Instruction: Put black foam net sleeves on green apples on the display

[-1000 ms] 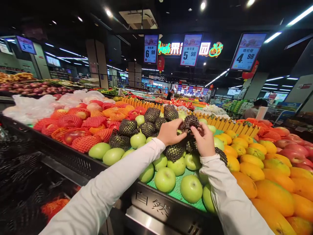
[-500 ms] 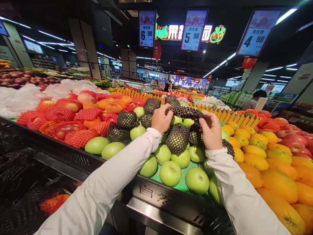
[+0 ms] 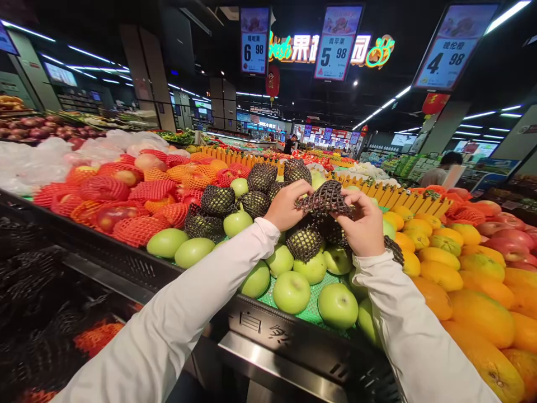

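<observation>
A black foam fruit net [image 3: 326, 198] is bunched up between my two hands, above the green apples. My left hand [image 3: 288, 206] pinches its left end. At the other end the fingers of my right hand [image 3: 361, 221] are closed on it. No fruit shows inside this net. Just below hangs my grip over an apple in a black net [image 3: 305, 242], partly covered. Bare green apples [image 3: 292, 292] lie on a green mat [image 3: 311, 307] in front, and more netted apples [image 3: 218, 200] are piled to the left of my left hand.
Apples in red nets [image 3: 138, 230] fill the bin's left side. Oranges [image 3: 482, 316] are stacked on the right, close to my right forearm. A black bin edge [image 3: 289, 336] runs along the front. Behind the fruit stands a small yellow fence [image 3: 377, 198].
The foam net was stretched long between my hands; now it is bunched shorter and wider. My left hand has come right and slightly lower, nearer my right hand. The view has tilted slightly.
</observation>
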### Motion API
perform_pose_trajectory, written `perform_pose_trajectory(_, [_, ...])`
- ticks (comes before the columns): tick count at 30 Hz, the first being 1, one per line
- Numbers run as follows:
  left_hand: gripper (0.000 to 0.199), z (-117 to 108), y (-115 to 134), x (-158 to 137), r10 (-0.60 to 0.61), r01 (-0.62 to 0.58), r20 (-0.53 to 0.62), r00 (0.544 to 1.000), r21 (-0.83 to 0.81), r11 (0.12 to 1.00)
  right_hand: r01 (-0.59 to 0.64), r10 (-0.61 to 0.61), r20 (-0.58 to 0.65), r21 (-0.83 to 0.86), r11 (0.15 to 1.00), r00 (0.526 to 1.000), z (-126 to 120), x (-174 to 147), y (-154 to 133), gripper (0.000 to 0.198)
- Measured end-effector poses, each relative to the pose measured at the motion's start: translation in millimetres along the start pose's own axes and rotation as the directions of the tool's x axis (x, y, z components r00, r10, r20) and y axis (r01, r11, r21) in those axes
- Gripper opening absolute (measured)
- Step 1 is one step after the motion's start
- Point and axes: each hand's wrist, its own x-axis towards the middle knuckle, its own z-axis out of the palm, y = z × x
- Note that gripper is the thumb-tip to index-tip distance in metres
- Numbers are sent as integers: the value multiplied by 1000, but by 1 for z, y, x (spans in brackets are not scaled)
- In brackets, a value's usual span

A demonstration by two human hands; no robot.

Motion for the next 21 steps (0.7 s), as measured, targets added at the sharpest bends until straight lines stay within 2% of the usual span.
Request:
perform_pose_trajectory(3, [7,-1,-5,1,-106,115,-101,989,93,989,-60,50,114,87,994,992,3,-2,-4,36])
perform_pose_trajectory(5, [11,-2,-8,1,-168,192,-175,970,131,973,-83,66,147,109,991,987,4,-3,-6,45])
perform_pose_trajectory(9, [23,-3,-11,0,-254,285,-290,922,69,956,-76,71,110,38,996,991,3,-3,-6,57])
perform_pose_trajectory(12, [27,-4,-13,0,-295,311,-323,899,-3,950,-65,63,71,39,997,995,2,-2,-6,54])
perform_pose_trajectory(15, [23,-5,-14,0,-279,278,-279,919,-42,960,-83,80,45,69,994,996,2,-2,-6,53])
perform_pose_trajectory(18, [18,-4,-12,0,-164,167,-146,975,2,986,-90,86,42,97,991,995,2,-2,-4,57])
perform_pose_trajectory(21, [11,-3,-10,-1,-59,61,-35,998,52,997,-91,85,72,80,993,994,4,-3,-5,46])
